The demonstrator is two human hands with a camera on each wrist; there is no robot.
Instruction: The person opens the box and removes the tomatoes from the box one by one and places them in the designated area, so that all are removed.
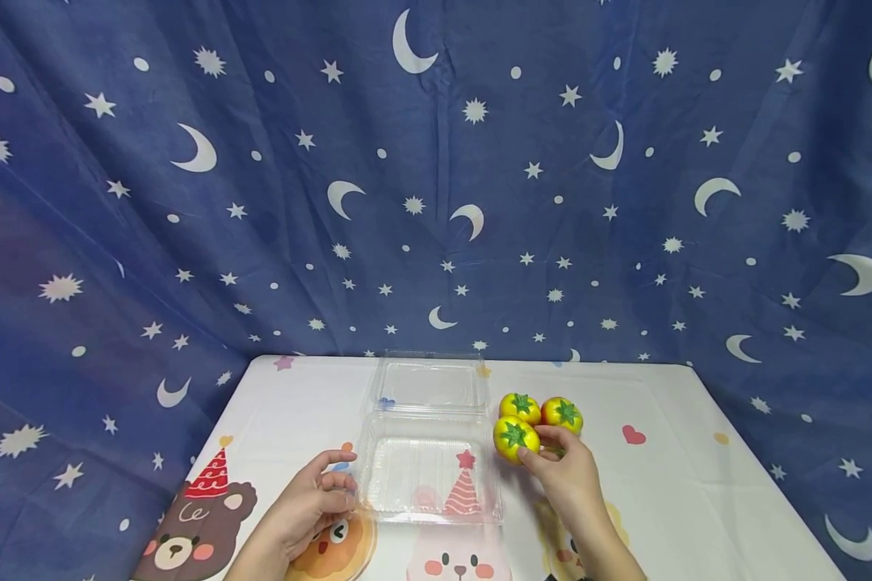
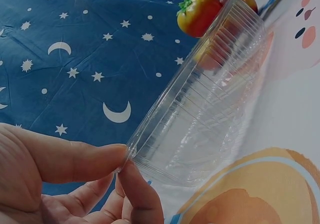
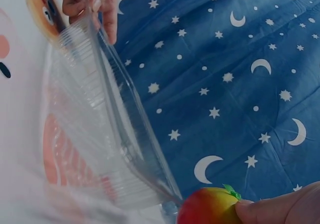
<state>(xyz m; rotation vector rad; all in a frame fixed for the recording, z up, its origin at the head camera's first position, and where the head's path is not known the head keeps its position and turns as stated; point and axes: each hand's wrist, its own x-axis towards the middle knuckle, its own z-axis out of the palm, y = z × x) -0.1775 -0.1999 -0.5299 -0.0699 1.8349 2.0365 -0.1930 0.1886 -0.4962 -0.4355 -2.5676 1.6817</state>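
Note:
A clear plastic clamshell box (image 1: pixel 429 517) lies on the table with its lid (image 1: pixel 430 386) folded back, away from the person. At its left side, the left hand (image 1: pixel 308 504) pinches the rim between thumb and finger, as the left wrist view shows with the hand (image 2: pixel 75 176) at the box corner (image 2: pixel 165 156). The right hand (image 1: pixel 570 476) holds a yellow-red toy tomato (image 1: pixel 514 440) with a green leafy top, close to the box's right side. In the right wrist view the thumb presses on this tomato (image 3: pixel 207 206). Two similar tomatoes (image 1: pixel 519 406) (image 1: pixel 563 414) sit just behind it.
A white tablecloth (image 1: pixel 668 484) with printed cartoon animals covers the table. Behind it and at the sides hangs a dark blue curtain (image 1: pixel 436 202) with moons and stars, meeting the table's back edge.

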